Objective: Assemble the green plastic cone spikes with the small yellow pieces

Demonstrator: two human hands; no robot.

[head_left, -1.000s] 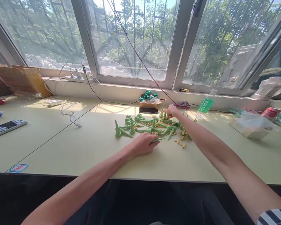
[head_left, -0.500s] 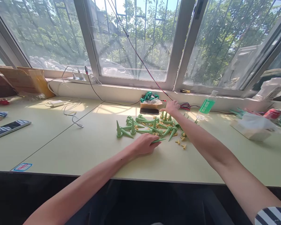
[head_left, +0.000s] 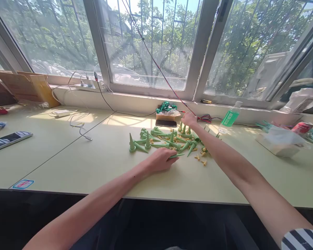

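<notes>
A pile of green plastic cone spikes (head_left: 169, 138) and small yellow parts (head_left: 200, 159) lies on the pale table (head_left: 99, 163). My left hand (head_left: 160, 160) rests on the table in front of the pile, fingers closed round one green spike whose tip (head_left: 177, 155) pokes out to the right. My right hand (head_left: 190, 119) is stretched to the far side of the pile, fingers curled down over the upright spikes there (head_left: 183, 128); what it grips is hidden.
A small cardboard box (head_left: 166, 118) with green wires sits behind the pile. A green-labelled water bottle (head_left: 230, 117) stands at right, a white bag (head_left: 279, 137) and red can (head_left: 302, 127) further right. Cables (head_left: 78, 123), a keyboard-like strip (head_left: 7, 139) and cardboard (head_left: 23, 86) lie at left.
My right hand has shifted slightly among the far spikes, lifting then settling again. My left hand has stayed still, holding its spike.
</notes>
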